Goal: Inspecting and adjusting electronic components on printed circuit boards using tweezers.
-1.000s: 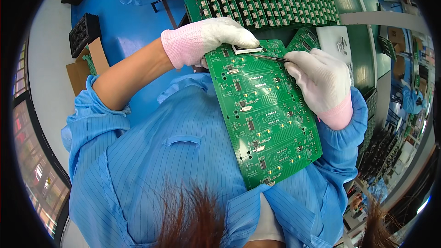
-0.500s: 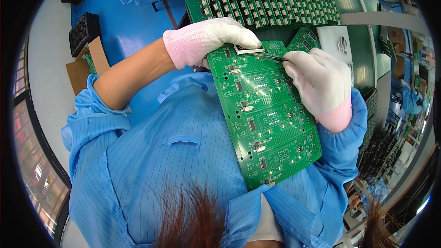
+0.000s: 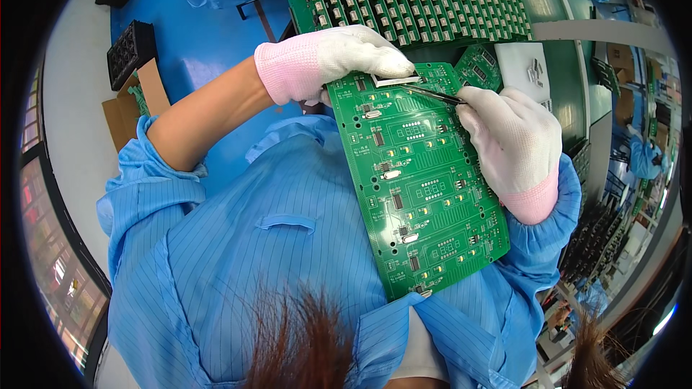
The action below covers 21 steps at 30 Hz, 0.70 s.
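A long green circuit board [image 3: 440, 155] slants down in front of my chest, its lower end against my blue coat. My left hand [image 3: 353, 54], in a white glove with a pink cuff, grips its far end. The thumb presses on a small white-sided display part [image 3: 395, 81], mostly hidden beneath it; the other fingers are out of sight behind the board. Black tweezers [image 3: 438, 95] are pinched in my gloved right hand [image 3: 513, 144], above the board's right edge. Their tips point left, close beside the display part; whether they touch it I cannot tell.
Tight rows of green boards with pale connectors [image 3: 414, 3] fill the far bench. Nearer lie a smaller board with dark displays [image 3: 477, 67] and a white pad [image 3: 522, 75] with small metal parts. Left on the blue floor stand a black crate [image 3: 132, 50] and a cardboard box [image 3: 153, 86].
My right hand and the tweezers have drawn back slightly to the right and toward me. The board has shifted a little rightward. My left thumb stays on the display part.
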Tool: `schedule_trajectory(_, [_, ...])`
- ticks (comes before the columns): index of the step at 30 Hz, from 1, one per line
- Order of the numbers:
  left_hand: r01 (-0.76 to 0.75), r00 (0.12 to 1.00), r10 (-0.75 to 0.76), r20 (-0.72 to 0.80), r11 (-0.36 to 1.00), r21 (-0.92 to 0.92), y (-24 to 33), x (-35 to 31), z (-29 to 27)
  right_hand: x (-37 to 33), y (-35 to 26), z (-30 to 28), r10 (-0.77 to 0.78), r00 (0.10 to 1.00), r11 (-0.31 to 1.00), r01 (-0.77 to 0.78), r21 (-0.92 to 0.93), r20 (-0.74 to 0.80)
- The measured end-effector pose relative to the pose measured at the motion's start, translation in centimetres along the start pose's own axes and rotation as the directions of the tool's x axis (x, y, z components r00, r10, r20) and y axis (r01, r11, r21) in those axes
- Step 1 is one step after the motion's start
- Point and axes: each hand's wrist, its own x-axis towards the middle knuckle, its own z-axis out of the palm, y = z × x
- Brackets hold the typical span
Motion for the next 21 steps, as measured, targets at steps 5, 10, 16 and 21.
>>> schedule_trajectory(5, [-0.023, 1.000, 0.023, 0.008, 0.999, 0.048, 0.0, 0.0, -0.1, 0.2, 0.1, 0.0, -0.022, 1.000, 1.000, 0.022, -0.012, -0.009])
schedule_trajectory(10, [-0.020, 1.000, 0.020, -0.005, 0.998, 0.055, 0.1, 0.0, -0.1, 0.5, -0.1, -0.1, -0.023, 1.000, 1.000, 0.023, -0.004, 0.018])
schedule_trajectory(16, [-0.003, 1.000, 0.003, -0.011, 1.000, 0.019, 0.1, -0.1, 0.0, 0.4, -0.5, 0.0, -0.036, 0.999, 0.999, 0.035, -0.026, -0.016])
schedule_trajectory(21, [0.013, 1.000, -0.013, 0.004, 1.000, -0.012, 0.3, 0.0, -0.2, 0.6, -0.9, -0.1, -0.034, 0.999, 0.997, 0.032, -0.075, -0.028])
